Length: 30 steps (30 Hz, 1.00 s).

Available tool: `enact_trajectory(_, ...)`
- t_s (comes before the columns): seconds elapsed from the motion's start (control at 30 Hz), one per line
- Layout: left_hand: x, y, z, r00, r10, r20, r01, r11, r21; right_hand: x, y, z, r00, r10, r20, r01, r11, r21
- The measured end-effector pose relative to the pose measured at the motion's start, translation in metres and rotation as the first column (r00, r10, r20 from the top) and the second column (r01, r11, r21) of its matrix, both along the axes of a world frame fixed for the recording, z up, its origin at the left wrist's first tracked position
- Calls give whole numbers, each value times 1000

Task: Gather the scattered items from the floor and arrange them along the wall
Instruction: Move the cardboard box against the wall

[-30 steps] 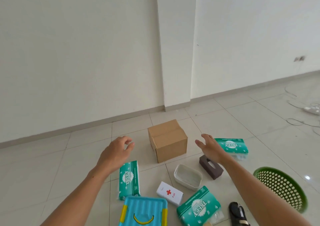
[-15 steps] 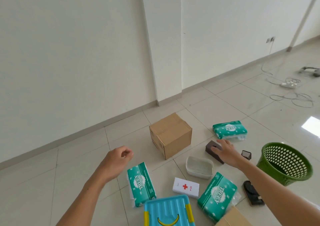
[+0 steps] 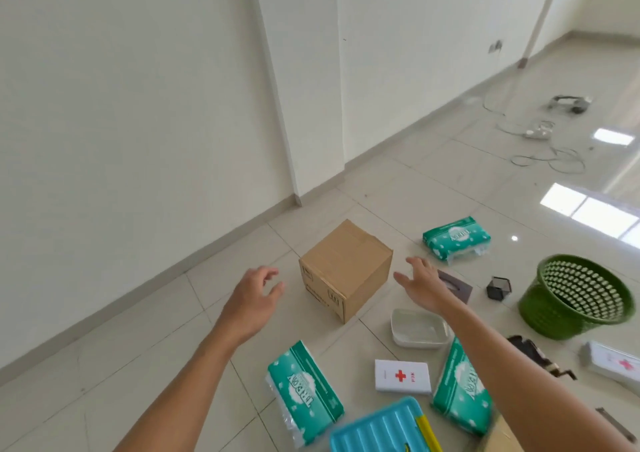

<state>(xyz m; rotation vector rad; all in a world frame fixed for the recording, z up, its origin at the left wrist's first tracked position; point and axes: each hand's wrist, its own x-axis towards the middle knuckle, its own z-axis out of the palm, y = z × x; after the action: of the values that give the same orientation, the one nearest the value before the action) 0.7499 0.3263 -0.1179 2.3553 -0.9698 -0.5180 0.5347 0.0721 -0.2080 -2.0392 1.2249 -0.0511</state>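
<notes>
Moved off dark tissue holder (image 3: 456,284), right hand (image 3: 425,282) now just right of cardboard box (image 3: 346,268); left hand (image 3: 254,295) just left of it. Both grips wide, holding nothing, not touching box. Likely two-hand lift next. Green tissue packs (image 3: 304,391), first-aid box (image 3: 401,376) nearer than box; wall (image 3: 138,122) beyond it, nothing arranged there yet.

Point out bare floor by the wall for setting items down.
Free: the tile strip between the cardboard box and the wall's baseboard, and left of the left hand. Crowded: right of the box, around the white tray and green basket.
</notes>
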Motion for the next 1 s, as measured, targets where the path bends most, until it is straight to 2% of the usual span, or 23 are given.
enact_trajectory(0.1,48,-11,-10,998,-31,-54,29,999,-42,39,15,11,999,-9,41,8,1000,21)
enact_trajectory(0.3,152,-33,-37,946,-152,-285,139,988,-65,97,50,1,991,-107,76,93,981,170)
enact_trajectory(0.6,290,-89,-48,838,-348,-420,370,928,-30,185,70,0,958,-280,64,252,926,282)
enact_trajectory(0.87,343,-176,-57,758,-456,-466,509,861,-14,229,51,-22,907,-419,36,386,864,323)
enact_trajectory(1.0,349,-231,-70,721,-445,-532,523,852,-5,248,23,-44,890,-456,4,425,831,359)
